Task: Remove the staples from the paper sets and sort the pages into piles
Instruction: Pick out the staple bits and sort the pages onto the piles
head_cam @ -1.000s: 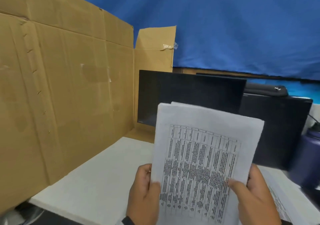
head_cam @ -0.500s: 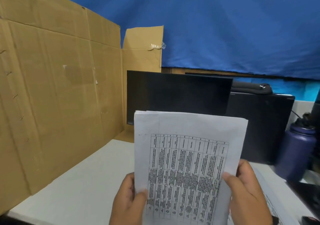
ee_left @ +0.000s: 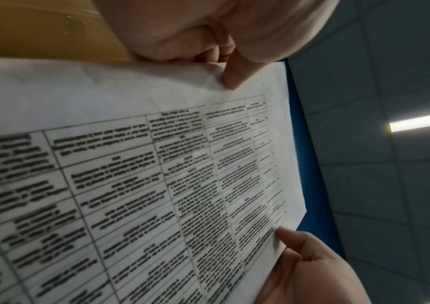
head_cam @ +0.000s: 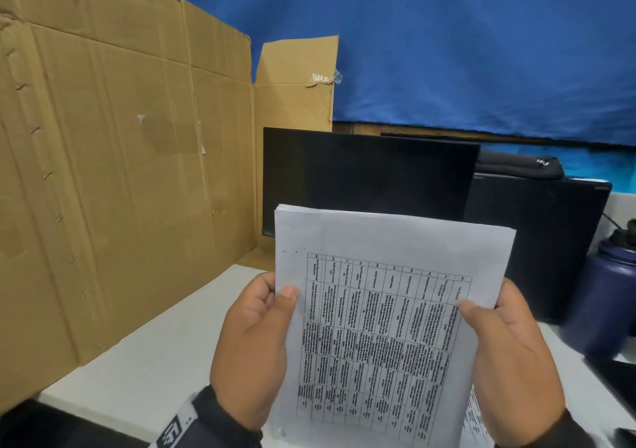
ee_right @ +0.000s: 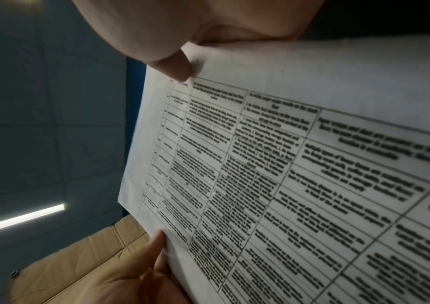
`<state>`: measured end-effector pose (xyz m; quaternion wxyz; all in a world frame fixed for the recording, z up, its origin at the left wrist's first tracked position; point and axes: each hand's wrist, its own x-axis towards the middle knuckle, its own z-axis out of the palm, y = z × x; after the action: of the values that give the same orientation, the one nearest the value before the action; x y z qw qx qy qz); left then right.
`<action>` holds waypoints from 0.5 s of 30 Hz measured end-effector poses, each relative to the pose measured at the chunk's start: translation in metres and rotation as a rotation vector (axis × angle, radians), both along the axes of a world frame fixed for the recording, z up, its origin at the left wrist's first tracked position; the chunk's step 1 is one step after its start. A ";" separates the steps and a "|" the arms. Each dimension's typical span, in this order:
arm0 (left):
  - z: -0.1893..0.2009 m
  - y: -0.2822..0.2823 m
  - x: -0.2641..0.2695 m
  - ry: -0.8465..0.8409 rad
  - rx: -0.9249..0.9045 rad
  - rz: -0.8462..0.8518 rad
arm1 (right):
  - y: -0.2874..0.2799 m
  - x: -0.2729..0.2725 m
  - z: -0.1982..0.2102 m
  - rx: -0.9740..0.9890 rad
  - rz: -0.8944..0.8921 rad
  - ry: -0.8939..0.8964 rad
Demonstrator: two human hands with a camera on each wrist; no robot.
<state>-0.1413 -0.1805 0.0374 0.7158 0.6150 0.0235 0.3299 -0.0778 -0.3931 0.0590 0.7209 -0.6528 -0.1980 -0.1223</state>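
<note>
A set of white pages (head_cam: 385,323) printed with a table stands upright in front of me, held up off the table. My left hand (head_cam: 254,347) grips its left edge, thumb on the front sheet and fingers behind. My right hand (head_cam: 509,354) grips the right edge the same way. The left wrist view shows the paper set (ee_left: 156,185) close up with my left thumb (ee_left: 234,76) on its margin. In the right wrist view my right thumb (ee_right: 174,65) presses the paper set (ee_right: 286,185) near its top corner. No staple shows clearly.
A tall cardboard panel (head_cam: 120,172) walls off the left side. Two dark monitors (head_cam: 368,175) stand behind the pages. A purple bottle (head_cam: 605,303) is at the right. More printed sheets (head_cam: 476,420) lie on the white table (head_cam: 148,354) under my right hand.
Both hands have slid up the sides of the pages and now show wrists and sleeves. The stack has straightened from a slight tilt. The head view has shifted.
</note>
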 end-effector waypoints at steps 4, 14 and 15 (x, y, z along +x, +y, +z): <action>0.002 -0.005 -0.001 0.013 -0.016 0.022 | 0.001 -0.003 0.001 -0.004 -0.023 0.026; 0.010 -0.010 -0.003 0.055 -0.015 0.039 | 0.003 -0.004 0.001 -0.036 -0.113 0.057; 0.010 -0.010 -0.003 0.056 -0.014 0.046 | 0.002 -0.005 0.003 -0.031 -0.118 0.055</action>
<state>-0.1447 -0.1902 0.0477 0.7112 0.6184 0.0599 0.3289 -0.0826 -0.3907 0.0617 0.7074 -0.6776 -0.1410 -0.1437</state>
